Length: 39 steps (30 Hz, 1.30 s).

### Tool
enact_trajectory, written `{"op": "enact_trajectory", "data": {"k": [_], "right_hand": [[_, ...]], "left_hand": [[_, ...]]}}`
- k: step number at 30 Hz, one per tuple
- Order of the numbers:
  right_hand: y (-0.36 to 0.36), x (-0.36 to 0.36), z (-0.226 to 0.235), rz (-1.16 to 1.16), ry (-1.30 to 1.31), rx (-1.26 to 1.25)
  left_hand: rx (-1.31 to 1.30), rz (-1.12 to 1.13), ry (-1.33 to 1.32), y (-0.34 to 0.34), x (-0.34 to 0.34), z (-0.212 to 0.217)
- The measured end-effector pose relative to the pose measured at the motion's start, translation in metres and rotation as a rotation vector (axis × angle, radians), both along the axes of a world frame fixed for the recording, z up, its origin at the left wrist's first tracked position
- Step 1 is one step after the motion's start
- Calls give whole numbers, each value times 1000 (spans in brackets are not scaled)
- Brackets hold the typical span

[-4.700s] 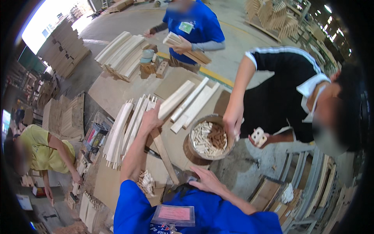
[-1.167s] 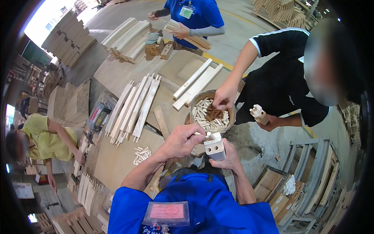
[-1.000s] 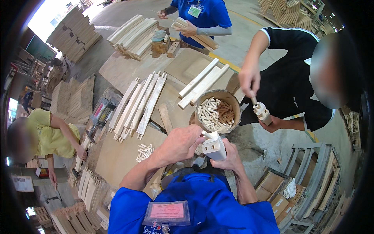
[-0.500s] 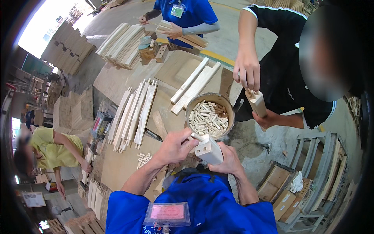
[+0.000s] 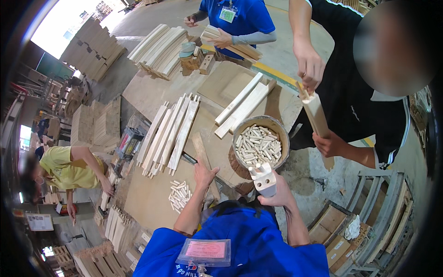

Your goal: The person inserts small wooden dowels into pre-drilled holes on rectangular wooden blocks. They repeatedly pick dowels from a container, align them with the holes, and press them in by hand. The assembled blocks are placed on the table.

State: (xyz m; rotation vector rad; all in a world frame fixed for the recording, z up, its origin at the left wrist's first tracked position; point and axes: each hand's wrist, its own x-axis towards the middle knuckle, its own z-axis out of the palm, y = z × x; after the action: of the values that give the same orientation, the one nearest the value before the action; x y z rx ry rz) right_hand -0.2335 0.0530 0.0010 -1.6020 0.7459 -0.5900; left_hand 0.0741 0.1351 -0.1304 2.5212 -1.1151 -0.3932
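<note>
My right hand (image 5: 278, 195) holds a short pale wooden block (image 5: 265, 181) upright at chest height, with two dowel pegs sticking out of its top. My left hand (image 5: 204, 173) lies apart from it on the worktable, fingers spread, over a flat wooden bar (image 5: 200, 145) next to a dark metal tool (image 5: 188, 158). Just beyond the block stands a round bowl (image 5: 239, 133) full of short wooden dowels (image 5: 258, 144). A small heap of loose dowels (image 5: 179, 194) lies left of my left hand.
Several long pale slats (image 5: 171, 133) lie in a row on the worktable (image 5: 152, 87). At the right, a person in black (image 5: 350, 111) holds a wooden leg (image 5: 316, 116). Another person in blue (image 5: 233, 16) works at the far end, one in yellow (image 5: 69, 167) crouches left.
My left hand has left the block and dropped to the table on the left. My right hand keeps the block. The person in black raised a wooden leg.
</note>
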Motion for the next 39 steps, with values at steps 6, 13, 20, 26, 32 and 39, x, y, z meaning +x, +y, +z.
{"op": "enact_trajectory", "data": {"k": [6,13,20,26,32,39], "right_hand": [[-3,21,-4,133,61,23],[3,29,-1,246,114,37],[16,23,-8,237,173,-104],[25,-8,-4,96,207,18],[39,-49,-13,-154,312,48],[45,-66,-33,-286,225,38]], "left_hand": [[-466,164,724,33,24,32],[-116,-818,219,65,40,257],[-82,-893,376,59,44,211],[-133,-248,407,38,55,54],[-293,-421,-171,-27,17,51],[147,-1153,-114,-159,-98,90]]}}
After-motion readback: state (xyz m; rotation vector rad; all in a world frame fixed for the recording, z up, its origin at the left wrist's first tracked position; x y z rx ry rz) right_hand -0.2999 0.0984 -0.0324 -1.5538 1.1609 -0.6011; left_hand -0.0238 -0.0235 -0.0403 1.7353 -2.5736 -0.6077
